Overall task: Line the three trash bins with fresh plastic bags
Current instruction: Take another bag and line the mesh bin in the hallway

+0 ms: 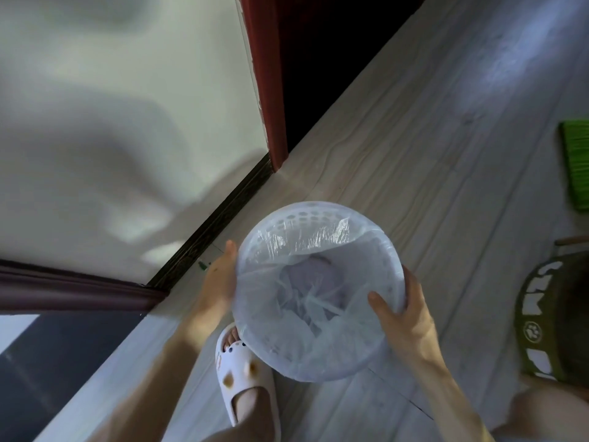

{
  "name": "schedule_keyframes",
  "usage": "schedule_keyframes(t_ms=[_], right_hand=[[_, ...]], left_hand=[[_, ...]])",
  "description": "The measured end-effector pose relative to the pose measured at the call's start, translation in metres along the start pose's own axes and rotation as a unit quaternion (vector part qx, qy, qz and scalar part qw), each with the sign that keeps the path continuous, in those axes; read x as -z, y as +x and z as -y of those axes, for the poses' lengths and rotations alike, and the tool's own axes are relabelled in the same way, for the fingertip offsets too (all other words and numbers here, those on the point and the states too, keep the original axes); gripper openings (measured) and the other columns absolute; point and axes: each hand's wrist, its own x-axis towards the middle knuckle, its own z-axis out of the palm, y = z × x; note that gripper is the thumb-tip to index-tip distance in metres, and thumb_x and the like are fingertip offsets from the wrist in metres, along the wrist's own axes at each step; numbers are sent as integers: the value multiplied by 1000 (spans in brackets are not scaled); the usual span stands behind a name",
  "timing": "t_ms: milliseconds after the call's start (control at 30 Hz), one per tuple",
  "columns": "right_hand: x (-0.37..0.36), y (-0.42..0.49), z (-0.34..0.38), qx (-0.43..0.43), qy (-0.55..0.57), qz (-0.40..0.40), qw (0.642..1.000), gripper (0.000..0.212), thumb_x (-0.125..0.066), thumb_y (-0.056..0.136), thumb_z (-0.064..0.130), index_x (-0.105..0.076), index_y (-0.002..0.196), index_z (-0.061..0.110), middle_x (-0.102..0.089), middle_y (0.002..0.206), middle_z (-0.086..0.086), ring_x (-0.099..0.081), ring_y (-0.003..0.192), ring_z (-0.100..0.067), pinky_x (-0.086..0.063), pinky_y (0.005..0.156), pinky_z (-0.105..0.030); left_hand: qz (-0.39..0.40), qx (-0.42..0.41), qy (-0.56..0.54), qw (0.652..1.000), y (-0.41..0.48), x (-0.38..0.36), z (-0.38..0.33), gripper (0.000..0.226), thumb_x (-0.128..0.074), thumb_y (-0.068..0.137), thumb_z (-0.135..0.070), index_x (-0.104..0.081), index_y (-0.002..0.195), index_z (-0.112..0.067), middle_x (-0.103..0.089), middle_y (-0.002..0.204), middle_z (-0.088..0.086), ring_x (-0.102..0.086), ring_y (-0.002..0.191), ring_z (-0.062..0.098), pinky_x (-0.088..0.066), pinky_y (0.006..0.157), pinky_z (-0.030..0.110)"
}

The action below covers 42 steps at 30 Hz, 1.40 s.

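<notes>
Two hands flank the lined bin [306,215]: left hand [221,275] flat-fingered against its side; right hand [406,317] grip curled over the rim, thumb inside.

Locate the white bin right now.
Head view, lower centre: the white bin is held between left hand and right hand, over the white slipper.

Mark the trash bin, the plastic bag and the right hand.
trash bin [304,216]: head view, perforated far wall near the rim.
plastic bag [306,303]: head view, crumpled film in the bin's middle.
right hand [405,314]: head view, back of the hand gripping the right rim.
</notes>
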Motion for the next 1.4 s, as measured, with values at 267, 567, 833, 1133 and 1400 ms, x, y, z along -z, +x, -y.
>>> schedule_keyframes(t_ms=[267,567,833,1133,1400], right_hand=[[-15,-25,-14,-19,52,-20,998,46,-64,89,9,-49,131,22,-64,102,11,-65,97,-15,-48,70,-17],[8,29,15,18,69,-17,997,69,-73,88,26,-40,149,27,-54,133,17,-52,123,0,-36,100,-8],[-29,-39,-1,-7,149,-96,984,36,-46,102,33,-47,138,30,-59,124,20,-55,112,-2,-43,94,-19],[-7,4,11,39,75,-47,995,22,-47,100,46,-67,100,35,-70,90,26,-64,84,7,-49,75,-14],[-14,-42,-1,68,-15,-76,995,66,-69,88,32,-37,145,42,-50,136,27,-50,120,11,-42,98,-17]], left_hand=[[36,-181,52,981,12,-6,-3,32,-40,102,-51,-66,110,-33,-64,105,-20,-59,99,-1,-40,94,26],[-15,-205,160,965,-2,6,-22,25,-41,104,-39,-59,111,-24,-64,107,-11,-59,100,12,-41,88,34],[6,-226,235,945,23,-21,-19,33,-41,101,-51,-62,103,-25,-71,96,0,-64,90,23,-45,82,35],[-145,-531,339,763,8,-10,-15,29,-54,95,-25,-66,115,-10,-64,117,10,-58,104,32,-46,92,40],[311,-299,759,487,46,-120,43,63,-40,101,-47,-14,157,-37,-12,166,-3,-13,150,40,-20,115,61]])
